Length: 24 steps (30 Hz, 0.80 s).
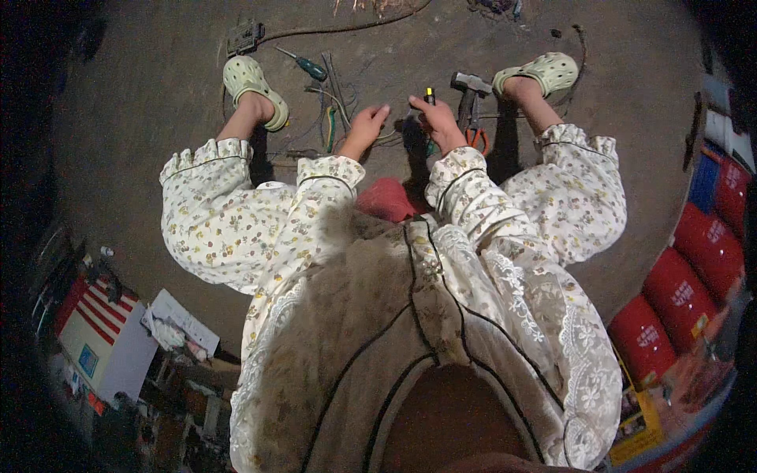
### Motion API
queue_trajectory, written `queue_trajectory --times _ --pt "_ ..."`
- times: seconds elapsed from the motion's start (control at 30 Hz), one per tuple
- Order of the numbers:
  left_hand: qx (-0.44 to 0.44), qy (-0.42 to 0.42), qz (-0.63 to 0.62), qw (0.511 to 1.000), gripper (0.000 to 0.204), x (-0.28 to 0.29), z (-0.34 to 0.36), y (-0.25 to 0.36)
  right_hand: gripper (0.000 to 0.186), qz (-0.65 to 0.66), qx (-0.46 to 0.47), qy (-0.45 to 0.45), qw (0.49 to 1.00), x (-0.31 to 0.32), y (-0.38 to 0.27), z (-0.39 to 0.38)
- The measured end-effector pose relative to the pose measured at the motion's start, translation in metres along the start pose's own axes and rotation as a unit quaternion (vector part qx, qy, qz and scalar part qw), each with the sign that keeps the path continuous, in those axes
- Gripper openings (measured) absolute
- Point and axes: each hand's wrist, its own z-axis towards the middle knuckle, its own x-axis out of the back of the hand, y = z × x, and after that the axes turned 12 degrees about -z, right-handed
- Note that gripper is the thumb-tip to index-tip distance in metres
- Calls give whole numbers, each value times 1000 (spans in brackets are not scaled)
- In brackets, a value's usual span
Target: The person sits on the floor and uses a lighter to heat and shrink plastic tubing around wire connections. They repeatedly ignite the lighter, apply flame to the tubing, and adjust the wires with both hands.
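My left hand (364, 130) is closed near the middle of the floor, seemingly pinching something thin that is too small to make out, with a pale cable beside it. My right hand (438, 122) grips a yellow-and-black handled tool (430, 95). Just right of it lie a hammer (471, 83) and orange-handled pliers (481, 140). Left of my hands are loose wires (330, 126) and a green-handled screwdriver (311, 68). A red object (382, 197) is below my hands, between my legs.
My feet in pale clogs (248, 87) flank the work area. A dark metal piece (245, 39) with a cable sits at top left. Red drums or sacks (682, 293) line the right side. A striped box (110, 339) and clutter fill the lower left. Dark floor (134, 142) surrounds me.
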Motion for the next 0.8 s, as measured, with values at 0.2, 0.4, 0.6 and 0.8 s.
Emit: queue_trajectory --times 0.2,0.4,0.6,0.8 --pt "-68 -111 -98 987 29 -23 -24 54 19 67 117 29 990 13 -85 -56" --pt "-77 -70 -139 985 23 -9 -74 99 20 185 231 12 955 44 -114 -97" --pt "-176 -8 -60 983 20 4 -111 125 17 174 301 13 938 54 -136 -143" --pt "-196 7 -29 980 20 4 -141 157 19 193 348 0 917 60 -155 -178"
